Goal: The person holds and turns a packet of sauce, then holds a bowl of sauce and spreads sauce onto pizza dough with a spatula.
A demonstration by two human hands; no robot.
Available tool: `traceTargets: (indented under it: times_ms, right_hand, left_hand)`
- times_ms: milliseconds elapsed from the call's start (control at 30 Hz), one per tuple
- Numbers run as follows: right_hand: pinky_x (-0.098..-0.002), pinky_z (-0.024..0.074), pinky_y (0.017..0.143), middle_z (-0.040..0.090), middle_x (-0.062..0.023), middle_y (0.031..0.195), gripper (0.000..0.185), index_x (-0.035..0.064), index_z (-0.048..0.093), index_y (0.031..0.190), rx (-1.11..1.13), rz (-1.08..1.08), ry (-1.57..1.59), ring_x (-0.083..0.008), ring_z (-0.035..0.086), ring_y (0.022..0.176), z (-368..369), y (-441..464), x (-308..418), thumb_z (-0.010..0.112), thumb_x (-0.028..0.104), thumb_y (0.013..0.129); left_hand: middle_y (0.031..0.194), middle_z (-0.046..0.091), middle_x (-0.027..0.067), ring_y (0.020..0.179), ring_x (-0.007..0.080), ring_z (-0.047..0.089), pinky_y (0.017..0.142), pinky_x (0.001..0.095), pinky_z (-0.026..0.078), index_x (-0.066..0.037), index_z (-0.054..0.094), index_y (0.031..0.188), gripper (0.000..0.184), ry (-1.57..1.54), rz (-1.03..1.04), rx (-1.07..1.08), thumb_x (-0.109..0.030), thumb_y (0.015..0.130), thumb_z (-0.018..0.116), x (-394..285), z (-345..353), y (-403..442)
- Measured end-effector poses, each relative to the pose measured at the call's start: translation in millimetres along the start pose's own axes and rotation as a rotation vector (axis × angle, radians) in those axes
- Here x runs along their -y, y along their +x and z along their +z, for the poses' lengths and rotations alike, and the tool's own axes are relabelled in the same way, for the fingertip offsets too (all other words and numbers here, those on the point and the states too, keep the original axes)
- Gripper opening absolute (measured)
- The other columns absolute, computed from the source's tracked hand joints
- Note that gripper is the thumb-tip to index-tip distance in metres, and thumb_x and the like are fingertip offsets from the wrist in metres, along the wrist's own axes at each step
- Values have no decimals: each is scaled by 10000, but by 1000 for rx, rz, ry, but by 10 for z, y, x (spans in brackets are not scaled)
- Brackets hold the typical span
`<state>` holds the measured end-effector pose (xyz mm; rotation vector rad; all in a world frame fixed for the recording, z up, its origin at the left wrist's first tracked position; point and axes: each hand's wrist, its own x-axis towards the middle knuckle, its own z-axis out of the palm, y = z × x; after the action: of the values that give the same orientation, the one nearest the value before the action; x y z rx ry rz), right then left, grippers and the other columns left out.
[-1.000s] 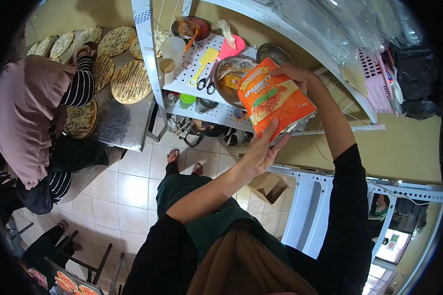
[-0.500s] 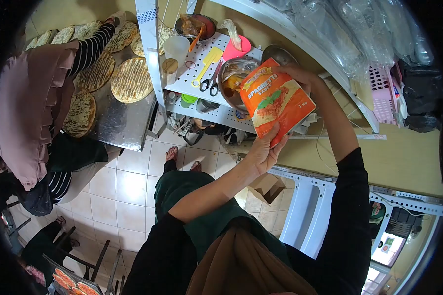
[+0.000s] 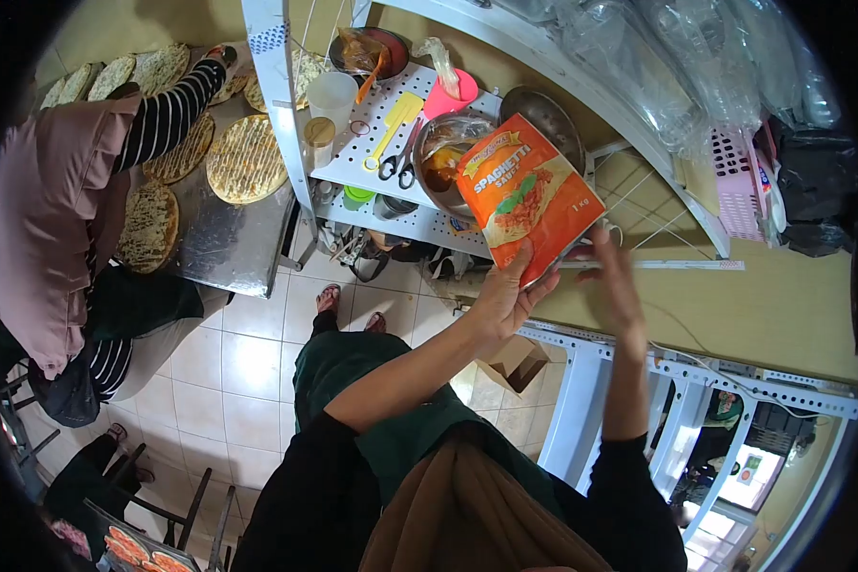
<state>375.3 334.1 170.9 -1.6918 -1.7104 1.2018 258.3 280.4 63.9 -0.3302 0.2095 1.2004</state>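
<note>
My left hand (image 3: pixel 511 301) grips the lower edge of an orange spaghetti sauce pouch (image 3: pixel 529 200), thumb on its printed front. The pouch is tilted and partly covers a metal bowl (image 3: pixel 439 195) on the perforated shelf. That bowl has plastic film and something reddish-brown in it. My right hand (image 3: pixel 612 286) is off the pouch, just beyond its lower right corner, and motion smears its fingers. Left of the bowl lie black-handled scissors (image 3: pixel 398 164) and a yellow spatula (image 3: pixel 398 126).
A pink cup (image 3: pixel 450 93), a clear plastic container (image 3: pixel 333 98) and a dark pan (image 3: pixel 546 116) share the shelf (image 3: pixel 353 162). At left, another person leans over a metal table (image 3: pixel 231 243) with several topped pizza bases (image 3: pixel 248 159). A cardboard box (image 3: pixel 515 365) stands low.
My right hand has let go of the pouch's upper right edge and moved down toward me. My left hand still holds the pouch. The other person's arm has shifted slightly.
</note>
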Motion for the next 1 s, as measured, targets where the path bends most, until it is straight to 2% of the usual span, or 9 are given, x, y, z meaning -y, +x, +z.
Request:
traceTargets:
  times_ms: [100, 200, 267, 400, 500, 567, 667, 800, 1000]
  right_hand:
    - [-320, 460, 632, 599, -128, 910, 390, -20, 614, 1028, -60, -208, -221, -204, 594, 775, 237, -125, -304, 631, 324, 845]
    - [-349, 455, 607, 581, -161, 813, 281, -52, 615, 917, -305, -356, -297, -250, 595, 718, 611, -188, -194, 667, 204, 814]
    - [-364, 449, 594, 579, -179, 783, 261, -57, 616, 893, -362, -351, -323, -273, 590, 686, 651, -188, -198, 642, 195, 830]
    - [-382, 429, 556, 577, -208, 744, 228, -73, 603, 857, -438, -433, -315, -299, 586, 642, 657, -97, -250, 601, 155, 851]
    - [-313, 439, 560, 621, -145, 745, 219, -56, 606, 932, -488, -415, -284, -149, 564, 628, 616, -46, -322, 552, 154, 896]
    - [-310, 436, 558, 626, -146, 746, 218, -58, 610, 915, -485, -410, -329, -138, 549, 625, 624, -38, -294, 551, 152, 899]
    - [-293, 426, 536, 626, -123, 713, 221, -56, 619, 897, -479, -423, -329, -108, 524, 609, 624, -6, -306, 557, 156, 901]
    - [-264, 401, 484, 599, -74, 621, 238, -58, 630, 865, -450, -389, -235, -60, 478, 562, 649, 16, -383, 570, 169, 903]
    - [-243, 286, 415, 491, 4, 529, 291, -45, 599, 711, -474, -344, -214, -27, 363, 499, 668, -57, -309, 585, 176, 900]
  left_hand:
    - [1098, 590, 24, 989, 139, 589, 789, 288, 530, -108, 516, 1123, 396, 111, -11, 3, -386, 855, 602, 53, -35, 36]
    - [1109, 582, 13, 1000, 140, 576, 817, 304, 510, -120, 510, 1152, 411, 200, 33, -37, -391, 857, 600, 118, -42, 72]
    - [1111, 579, 1, 1023, 137, 560, 835, 318, 491, -132, 509, 1165, 404, 231, 43, -63, -393, 867, 587, 122, -15, 72]
    - [1127, 571, 6, 1021, 119, 552, 831, 298, 479, -117, 515, 1171, 383, 252, 24, 23, -359, 881, 582, 96, 4, 73]
    - [1139, 560, -16, 1045, 100, 522, 866, 304, 436, -131, 523, 1174, 375, 287, 28, 135, -343, 874, 601, 103, -55, 88]
    - [1131, 570, -13, 1032, 98, 533, 856, 283, 448, -124, 526, 1172, 367, 252, 68, 174, -302, 866, 622, 121, -87, 139]
    - [1090, 604, 24, 978, 129, 592, 813, 258, 507, -85, 529, 1157, 340, 192, 96, 69, -258, 875, 607, 105, -81, 148]
    - [1095, 602, 32, 981, 135, 592, 850, 279, 497, -82, 529, 1144, 346, 111, 67, -11, -265, 865, 619, 93, -143, 160]
    - [1094, 601, 54, 986, 145, 593, 863, 287, 496, -66, 511, 1145, 377, 48, 53, -68, -294, 864, 614, -11, -206, 243]
